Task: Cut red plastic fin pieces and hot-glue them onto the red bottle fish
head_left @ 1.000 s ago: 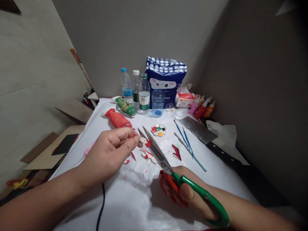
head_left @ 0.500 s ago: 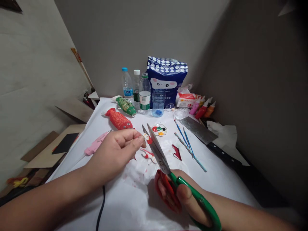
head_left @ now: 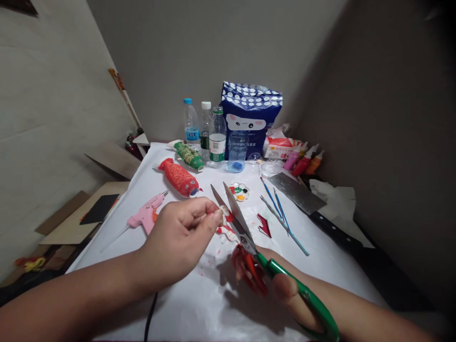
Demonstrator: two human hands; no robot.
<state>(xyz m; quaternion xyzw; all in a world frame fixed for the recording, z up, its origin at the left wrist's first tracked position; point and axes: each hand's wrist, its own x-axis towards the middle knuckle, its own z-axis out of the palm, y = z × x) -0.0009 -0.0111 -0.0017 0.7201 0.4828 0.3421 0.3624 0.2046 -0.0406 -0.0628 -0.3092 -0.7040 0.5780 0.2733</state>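
Note:
My left hand [head_left: 181,237] pinches a small red-and-white scrap [head_left: 225,213] between thumb and fingertips. It holds the scrap between the parted blades of the scissors [head_left: 245,232]. My right hand [head_left: 270,282] grips the scissors by their red and green handles, low at the right of the white sheet. More red-and-white cuttings [head_left: 228,232] lie on the sheet just under the blades. A dark red cut shape [head_left: 264,225] lies to the right of them.
A pink glue gun [head_left: 146,217] lies left, its black cord [head_left: 149,318] running toward me. Red [head_left: 178,176] and green [head_left: 188,156] bottle fish, water bottles [head_left: 217,137], a blue dotted bag [head_left: 249,116], a paint palette [head_left: 240,191], brushes [head_left: 280,209], paint tubes [head_left: 302,161] and a cleaver [head_left: 295,191] stand farther back and right.
Both hands with the scrap and scissors have shifted slightly right and nearer. The scissor blades stand more upright. The glue gun has come into full view as my left hand moved off it.

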